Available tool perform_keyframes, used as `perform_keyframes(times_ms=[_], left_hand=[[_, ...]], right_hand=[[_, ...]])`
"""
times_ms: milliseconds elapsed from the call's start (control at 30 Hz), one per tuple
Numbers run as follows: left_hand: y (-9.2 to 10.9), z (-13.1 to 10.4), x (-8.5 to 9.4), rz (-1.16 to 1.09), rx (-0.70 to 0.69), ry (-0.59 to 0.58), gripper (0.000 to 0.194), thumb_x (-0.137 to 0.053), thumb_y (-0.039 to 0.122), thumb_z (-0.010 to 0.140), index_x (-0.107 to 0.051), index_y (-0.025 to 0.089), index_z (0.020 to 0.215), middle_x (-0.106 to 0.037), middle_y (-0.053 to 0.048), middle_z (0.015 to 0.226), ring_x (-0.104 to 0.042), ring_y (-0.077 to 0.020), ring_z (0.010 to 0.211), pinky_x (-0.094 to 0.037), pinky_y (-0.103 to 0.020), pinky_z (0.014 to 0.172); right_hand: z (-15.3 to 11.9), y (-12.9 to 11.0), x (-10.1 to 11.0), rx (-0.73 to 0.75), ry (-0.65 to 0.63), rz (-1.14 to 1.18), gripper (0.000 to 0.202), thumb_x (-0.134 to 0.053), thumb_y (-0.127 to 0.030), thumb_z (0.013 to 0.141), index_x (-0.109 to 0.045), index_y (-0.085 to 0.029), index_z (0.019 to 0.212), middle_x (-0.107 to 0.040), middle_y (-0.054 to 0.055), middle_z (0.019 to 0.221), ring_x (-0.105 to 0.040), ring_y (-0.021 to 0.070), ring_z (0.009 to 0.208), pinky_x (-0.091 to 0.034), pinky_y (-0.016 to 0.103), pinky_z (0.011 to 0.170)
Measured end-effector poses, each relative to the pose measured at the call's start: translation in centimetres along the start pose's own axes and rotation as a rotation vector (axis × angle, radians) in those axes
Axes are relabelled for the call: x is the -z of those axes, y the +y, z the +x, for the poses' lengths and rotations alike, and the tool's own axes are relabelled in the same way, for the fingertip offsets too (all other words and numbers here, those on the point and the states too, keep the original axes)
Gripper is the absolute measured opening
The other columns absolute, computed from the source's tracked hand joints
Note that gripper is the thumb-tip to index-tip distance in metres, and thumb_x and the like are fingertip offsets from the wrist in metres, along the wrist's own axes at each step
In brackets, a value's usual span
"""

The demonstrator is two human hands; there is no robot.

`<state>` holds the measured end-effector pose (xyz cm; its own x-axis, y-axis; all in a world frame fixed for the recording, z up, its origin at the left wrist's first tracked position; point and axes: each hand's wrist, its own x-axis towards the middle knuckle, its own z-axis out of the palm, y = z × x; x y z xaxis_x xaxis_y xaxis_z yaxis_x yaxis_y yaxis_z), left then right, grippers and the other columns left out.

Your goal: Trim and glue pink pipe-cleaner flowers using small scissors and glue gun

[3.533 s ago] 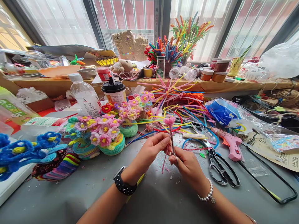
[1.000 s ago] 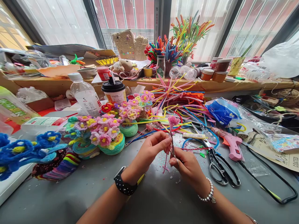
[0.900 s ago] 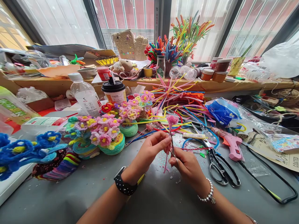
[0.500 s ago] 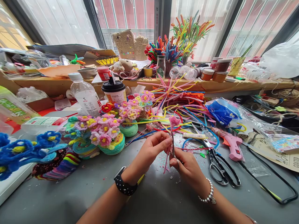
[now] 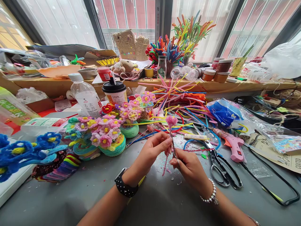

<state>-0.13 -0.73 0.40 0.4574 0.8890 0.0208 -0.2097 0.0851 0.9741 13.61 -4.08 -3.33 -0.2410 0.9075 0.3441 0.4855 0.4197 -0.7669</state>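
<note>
Between its thumb and fingers my left hand (image 5: 156, 149) pinches a pink pipe-cleaner flower (image 5: 171, 121), whose fuzzy head stands upright above the fingertips. A loose pink stem end hangs below that hand. My right hand (image 5: 188, 164) is closed on slim metal scissors (image 5: 173, 147), with the blades pointing up along the flower's stem just under its head. Fingers cover most of the scissors' handles, and I cannot tell whether the blades touch the stem. Both hands are close together above the grey table (image 5: 155, 201).
Pots of pipe-cleaner flowers (image 5: 108, 131) stand to the left, near a plastic bottle (image 5: 86, 97) and a lidded cup (image 5: 114, 92). Loose pipe cleaners (image 5: 185, 97) are heaped behind. Large black-handled scissors (image 5: 222, 171) and a pink glue gun (image 5: 232, 146) with its cord lie at right.
The flower head has shifted slightly left, and its hanging stem end has swung left too. The scissors' blades now lean further left. Both hands have barely moved.
</note>
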Motion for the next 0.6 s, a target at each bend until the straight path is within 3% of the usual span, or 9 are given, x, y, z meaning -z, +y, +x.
perform_keyframes(times_ms=[333,600], left_hand=[[-0.13,0.01,0.0,-0.017,-0.009,-0.035,0.014,-0.054,0.024,0.075,-0.049,0.016,0.066,-0.047,0.004,0.057,-0.041,-0.0072,0.055,-0.034,-0.02,0.056],[0.04,0.05,-0.09,-0.019,-0.006,-0.027,0.013,-0.055,0.024,0.074,-0.049,0.015,0.066,-0.047,0.003,0.057,-0.041,-0.0074,0.054,-0.034,-0.02,0.054]], right_hand=[[-0.07,0.04,-0.04,-0.012,-0.059,0.054,0.055,-0.025,-0.066,0.077,-0.045,-0.017,0.06,-0.043,-0.003,0.047,-0.038,0.0088,0.043,-0.03,0.02,0.042],[0.0,0.23,-0.16,-0.014,-0.002,-0.028,0.051,-0.026,-0.06,0.08,-0.041,-0.018,0.055,-0.039,-0.004,0.047,-0.036,0.0085,0.043,-0.029,0.02,0.043]])
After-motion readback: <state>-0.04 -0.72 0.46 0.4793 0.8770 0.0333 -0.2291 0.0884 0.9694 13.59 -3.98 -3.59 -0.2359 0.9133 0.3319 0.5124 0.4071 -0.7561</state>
